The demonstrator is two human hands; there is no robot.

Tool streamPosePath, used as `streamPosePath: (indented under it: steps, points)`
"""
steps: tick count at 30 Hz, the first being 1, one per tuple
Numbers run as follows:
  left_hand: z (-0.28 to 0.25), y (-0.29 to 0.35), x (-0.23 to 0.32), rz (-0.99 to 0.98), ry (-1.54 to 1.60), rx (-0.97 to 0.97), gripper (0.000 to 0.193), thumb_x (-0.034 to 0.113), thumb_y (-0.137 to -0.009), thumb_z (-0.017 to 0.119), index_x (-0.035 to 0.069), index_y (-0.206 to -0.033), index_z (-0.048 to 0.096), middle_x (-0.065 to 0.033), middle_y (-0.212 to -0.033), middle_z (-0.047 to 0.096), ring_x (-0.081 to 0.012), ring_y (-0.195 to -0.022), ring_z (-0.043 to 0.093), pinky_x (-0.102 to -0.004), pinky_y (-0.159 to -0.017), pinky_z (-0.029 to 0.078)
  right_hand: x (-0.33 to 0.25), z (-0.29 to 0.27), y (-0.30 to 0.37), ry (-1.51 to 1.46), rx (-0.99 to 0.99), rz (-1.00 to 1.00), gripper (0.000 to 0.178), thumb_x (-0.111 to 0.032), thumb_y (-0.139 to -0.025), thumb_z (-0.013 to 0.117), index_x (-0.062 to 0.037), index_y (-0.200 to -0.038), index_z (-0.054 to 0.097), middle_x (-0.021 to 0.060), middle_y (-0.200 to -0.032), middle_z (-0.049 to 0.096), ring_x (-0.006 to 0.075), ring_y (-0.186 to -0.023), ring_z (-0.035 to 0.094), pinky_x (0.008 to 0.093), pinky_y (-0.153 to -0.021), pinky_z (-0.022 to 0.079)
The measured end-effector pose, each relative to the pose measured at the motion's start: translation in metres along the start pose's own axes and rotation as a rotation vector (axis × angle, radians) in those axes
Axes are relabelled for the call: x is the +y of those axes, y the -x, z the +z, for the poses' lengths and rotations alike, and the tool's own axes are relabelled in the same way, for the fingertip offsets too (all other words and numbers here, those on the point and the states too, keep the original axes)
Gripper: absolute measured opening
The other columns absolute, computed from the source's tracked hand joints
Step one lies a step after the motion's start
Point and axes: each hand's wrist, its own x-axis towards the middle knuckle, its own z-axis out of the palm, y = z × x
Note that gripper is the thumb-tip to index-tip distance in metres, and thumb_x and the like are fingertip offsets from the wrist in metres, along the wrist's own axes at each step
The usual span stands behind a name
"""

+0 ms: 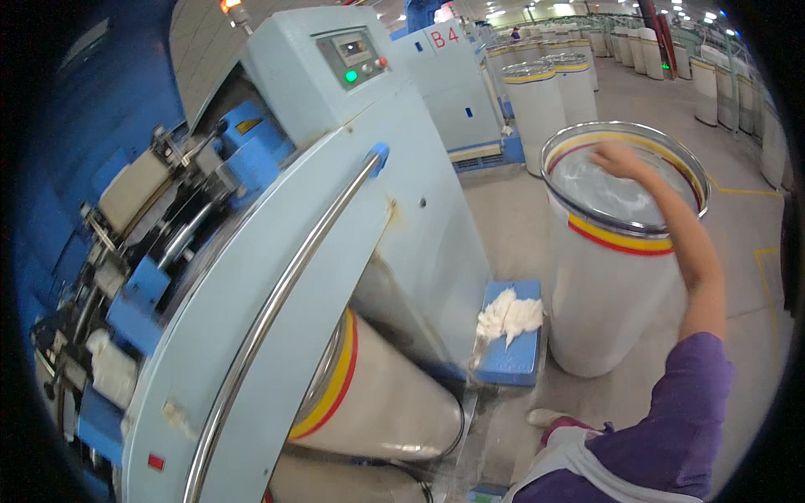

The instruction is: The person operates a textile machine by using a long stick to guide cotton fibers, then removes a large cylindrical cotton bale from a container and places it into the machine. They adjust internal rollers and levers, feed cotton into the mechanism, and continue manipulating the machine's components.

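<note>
Off-white, cylindrical, tall: one can (612, 310), banded yellow and red below a shiny metal rim, standing on the floor (503, 226) to the right of a pale-blue machine (386, 168). Inside its mouth we record a pale greyish top surface (599, 186).

Our right hand (618, 159): above the can's mouth, its fingers seemingly curled; we cannot tell whether they grip or touch anything. Its forearm (700, 268) crosses the near rim and hides part of it; a purple sleeve (692, 411) follows.

Surroundings: one blue platform (513, 360), between machine and can, with a clump of white fibre (510, 316) on top, occupying the floor space there. One shiny metal rail (285, 285) along the machine's housing. Two banded cans (394, 394) beneath that housing, which covers part of their tops. Blue and metal mechanisms (151, 281) at left. Further cans (537, 105) behind, beside a second cabinet (449, 101); more in rows toward the back.

Markings: large red characters on the second cabinet, legible to us. One control panel (354, 59) with a lit green button, a red knob and a small screen too fine to read. One yellow sticker (248, 126) on a blue cover; one small red label (156, 462) low on the housing.
</note>
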Motion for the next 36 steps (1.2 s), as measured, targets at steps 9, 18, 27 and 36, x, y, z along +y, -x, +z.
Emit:
streamPosePath:
  steps: [9, 18, 27, 36]
  points:
    - [0.065, -0.126, 0.134, -0.065, -0.058, -0.092, 0.041, 0.043, -0.083, 0.06, 0.005, -0.095, 0.066, -0.0136, -0.092, 0.066, -0.0299, -0.084, 0.061, -0.0388, -0.077, 0.047, -0.256, 0.091, -0.356, -0.671, 0.66, -0.378, 0.047, -0.03, -0.083, 0.058, -0.0073, -0.124, 0.051, 0.0147, -0.132, 0.047, 0.0367, -0.118, 0.045, 0.043, -0.1, 0.037]
    - [0.05, -0.152, 0.081, -0.261, -0.229, -0.088, 0.04, 0.046, -0.081, 0.062, 0.007, -0.087, 0.066, -0.0116, -0.084, 0.066, -0.0279, -0.076, 0.061, -0.0382, -0.07, 0.047, -0.337, 0.099, -0.503, -0.968, 0.956, -0.22, 0.02, -0.022, -0.082, 0.055, -0.0024, -0.08, 0.051, 0.014, -0.084, 0.057, 0.0325, -0.078, 0.055, 0.0429, -0.07, 0.043]
    - [0.005, -0.03, -0.022, -0.383, -0.396, 0.035, 0.04, 0.049, -0.079, 0.064, 0.009, -0.08, 0.067, -0.0095, -0.077, 0.066, -0.0259, -0.067, 0.061, -0.0377, -0.064, 0.047, -0.287, 0.072, -0.446, -0.989, 0.664, -0.584, 0.041, -0.029, -0.096, 0.041, -0.0016, -0.124, 0.052, 0.0179, -0.138, 0.041, 0.0298, -0.126, 0.041, 0.0365, -0.106, 0.031]
    - [-0.089, 0.076, -0.049, -0.225, -0.433, 0.193, 0.04, 0.04, -0.082, 0.064, 0.01, -0.057, 0.054, -0.0053, -0.049, 0.054, -0.022, -0.046, 0.052, -0.0336, -0.05, 0.044, -0.518, 0.097, 0.137, -0.668, 0.009, -1.58, 0.032, -0.011, -0.064, 0.067, -0.0059, -0.095, 0.063, 0.0119, -0.103, 0.061, 0.031, -0.099, 0.056, 0.0444, -0.087, 0.044]
